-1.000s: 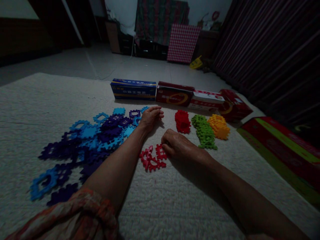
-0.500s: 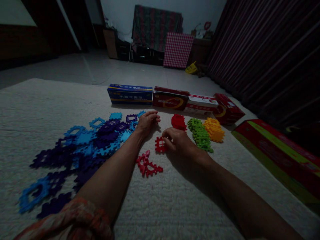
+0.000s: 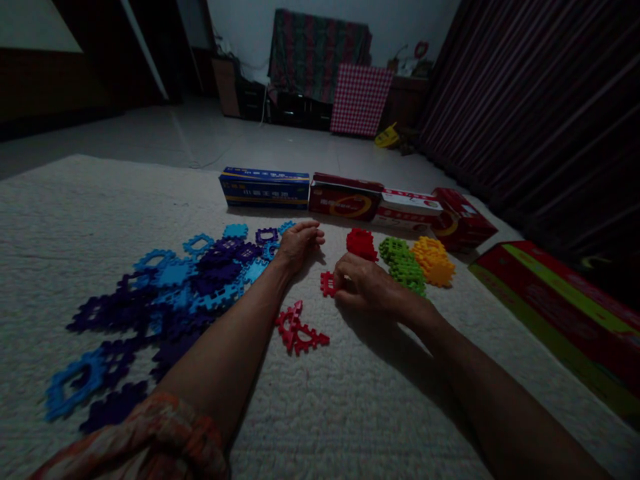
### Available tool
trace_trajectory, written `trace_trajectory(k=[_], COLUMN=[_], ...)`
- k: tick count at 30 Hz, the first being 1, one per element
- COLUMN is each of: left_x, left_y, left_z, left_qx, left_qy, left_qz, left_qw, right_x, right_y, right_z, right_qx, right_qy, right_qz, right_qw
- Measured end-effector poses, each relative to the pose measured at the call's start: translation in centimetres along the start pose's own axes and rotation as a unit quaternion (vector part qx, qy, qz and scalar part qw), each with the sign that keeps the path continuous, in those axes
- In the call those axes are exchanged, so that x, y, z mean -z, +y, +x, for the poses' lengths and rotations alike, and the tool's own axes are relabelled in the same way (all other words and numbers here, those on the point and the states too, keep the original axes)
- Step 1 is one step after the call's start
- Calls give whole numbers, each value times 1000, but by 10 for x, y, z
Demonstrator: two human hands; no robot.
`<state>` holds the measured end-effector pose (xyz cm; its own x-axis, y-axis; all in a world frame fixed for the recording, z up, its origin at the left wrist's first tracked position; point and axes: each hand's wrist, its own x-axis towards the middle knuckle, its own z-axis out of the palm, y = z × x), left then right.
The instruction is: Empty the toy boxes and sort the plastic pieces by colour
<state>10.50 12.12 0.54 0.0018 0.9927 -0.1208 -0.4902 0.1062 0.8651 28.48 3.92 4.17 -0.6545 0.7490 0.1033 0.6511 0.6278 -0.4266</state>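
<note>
My right hand (image 3: 364, 283) pinches a red square building piece (image 3: 328, 284) with toothed edges and a window-like cutout, just above the mat. Part of that piece is hidden behind my fingers. Beyond my knuckles lies a stack of red pieces (image 3: 361, 244). My left hand (image 3: 301, 243) rests on the mat with loosely stretched fingers and nothing in them. Beside it, blue pieces (image 3: 175, 273) and purple pieces (image 3: 216, 275) spread in a jumbled pile to the left. Between my forearms lie a few red triangular pieces (image 3: 302, 333).
Overlapping green pieces (image 3: 404, 267) and a cluster of yellow pieces (image 3: 434, 261) lie to the right. A blue box (image 3: 265, 190), a dark red box (image 3: 345, 199) and a white-and-red box (image 3: 410, 207) line the back. A long red-and-green box (image 3: 560, 313) stands at the right.
My right hand has drawn slightly to the right with the red square piece, toward the red stack. My left hand stays in place; the whole view has shifted a little.
</note>
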Motion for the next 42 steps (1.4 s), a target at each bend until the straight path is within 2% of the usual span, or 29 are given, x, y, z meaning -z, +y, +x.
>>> trace_trajectory(k=[9, 15, 20, 29, 36, 42], left_x=[-1, -1, 0, 0, -1, -3], left_y=[0, 0, -1, 0, -2, -5], left_z=[0, 0, 1, 1, 0, -2], left_qx=[-2, -1, -2, -3, -9, -22], left_qy=[-2, 1, 1, -4, -9, -19], left_qz=[3, 6, 11, 11, 29, 62], left_qw=[1000, 1000, 1000, 1000, 1000, 998], right_x=[-9, 6, 23, 14, 12, -24], right_y=[-12, 2, 21, 20, 9, -26], right_z=[-3, -5, -10, -8, -5, -1], right_qx=[-33, -30, -82, -90, -56, 22], right_qy=[-12, 63, 125, 99, 105, 59], right_qz=[0, -68, -161, -235, -184, -39], right_qw=[999, 995, 976, 963, 976, 997])
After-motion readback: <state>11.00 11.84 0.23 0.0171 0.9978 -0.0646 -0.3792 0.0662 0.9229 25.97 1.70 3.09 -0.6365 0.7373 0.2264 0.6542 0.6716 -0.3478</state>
